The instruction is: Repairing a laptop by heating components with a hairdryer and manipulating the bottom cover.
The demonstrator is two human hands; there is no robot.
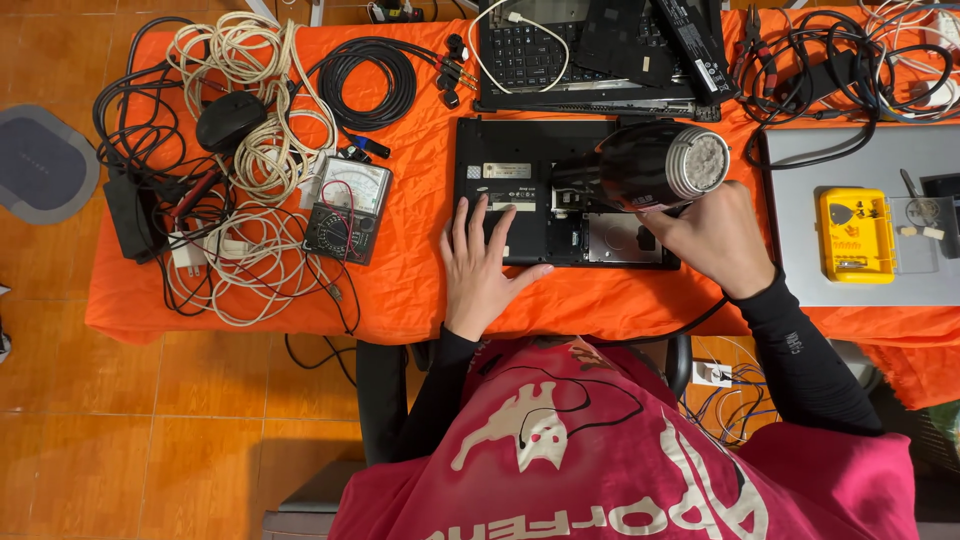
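Note:
A black laptop base (530,180) lies upside down on the orange tablecloth (410,290), with part of its inside uncovered at the right. My left hand (482,268) rests flat on its near left part, fingers spread. My right hand (712,238) grips the handle of a black hair dryer (645,165), which hangs just above the uncovered section, its round silver back end turned right and its nozzle aimed left.
A multimeter (348,210) and tangled white and black cables (240,170) fill the left side. Another dismantled laptop (590,55) lies behind. A yellow tool case (856,235) sits on a grey laptop lid (880,160) at right. Orange tiled floor (180,420) surrounds the table.

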